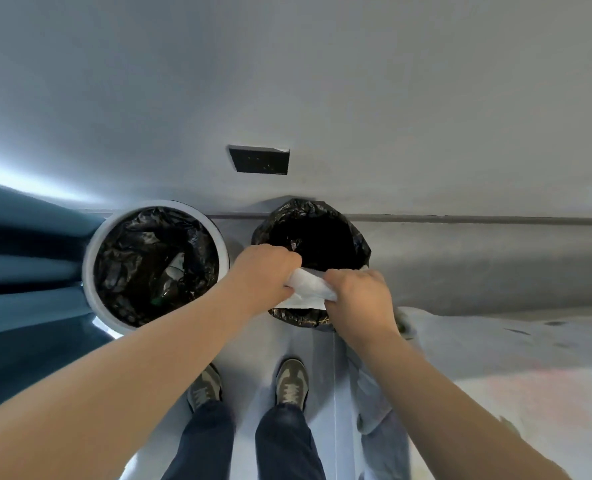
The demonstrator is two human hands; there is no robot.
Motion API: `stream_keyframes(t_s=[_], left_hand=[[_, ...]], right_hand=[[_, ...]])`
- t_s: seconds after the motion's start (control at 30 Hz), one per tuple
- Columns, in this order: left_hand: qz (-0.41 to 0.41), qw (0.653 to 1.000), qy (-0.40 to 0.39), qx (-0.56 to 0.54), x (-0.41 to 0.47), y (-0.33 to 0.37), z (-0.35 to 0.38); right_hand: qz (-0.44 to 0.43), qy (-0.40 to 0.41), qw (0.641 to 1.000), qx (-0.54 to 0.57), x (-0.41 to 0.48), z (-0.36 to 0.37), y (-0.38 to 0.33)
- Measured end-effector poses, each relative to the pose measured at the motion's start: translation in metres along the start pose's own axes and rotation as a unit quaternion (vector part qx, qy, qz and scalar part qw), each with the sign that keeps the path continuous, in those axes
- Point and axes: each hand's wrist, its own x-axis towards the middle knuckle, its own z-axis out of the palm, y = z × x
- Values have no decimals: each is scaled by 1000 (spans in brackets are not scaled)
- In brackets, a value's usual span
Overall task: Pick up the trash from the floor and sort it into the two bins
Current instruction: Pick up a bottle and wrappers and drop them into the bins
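Two round bins stand against the wall. The left bin (90, 244) has a white rim and a black liner with some trash lying inside. The right bin (356, 237) is wrapped in a black bag and looks dark inside. Both hands hold a crumpled white paper (306, 284) over the near rim of the right bin. My left hand (263, 271) grips its left end and my right hand (360, 299) grips its right end.
A grey wall rises behind the bins, with a dark socket plate (259, 160) above them. Blue fabric (17, 258) lies to the left. My two shoes (249, 384) stand on the light floor below the bins. A pale sheet (460, 344) covers the floor at right.
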Motion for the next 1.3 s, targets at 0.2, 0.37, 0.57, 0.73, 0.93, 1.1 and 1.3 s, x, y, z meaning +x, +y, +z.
stream_keyframes(t_s=[0.2,0.37,0.57,0.73,0.93,1.1,1.3], left_hand=[[-11,998,43,45,28,-3,14],[-41,997,47,52,48,-8,29],[-66,997,30,6,62,-17,46],[-71,997,3,-21,54,-13,52],[-73,997,-22,-23,30,-12,36],[-84,996,-37,-17,-7,-5,4],[-80,995,-57,-34,-74,22,-52]], right_hand=[[12,-37,997,72,14,22,20],[32,-76,992,92,29,35,31],[77,-83,988,102,28,41,38],[95,-107,986,85,23,36,43],[85,-140,986,37,17,15,38],[89,-176,980,32,2,-23,20],[90,-214,972,43,-27,-90,-21]])
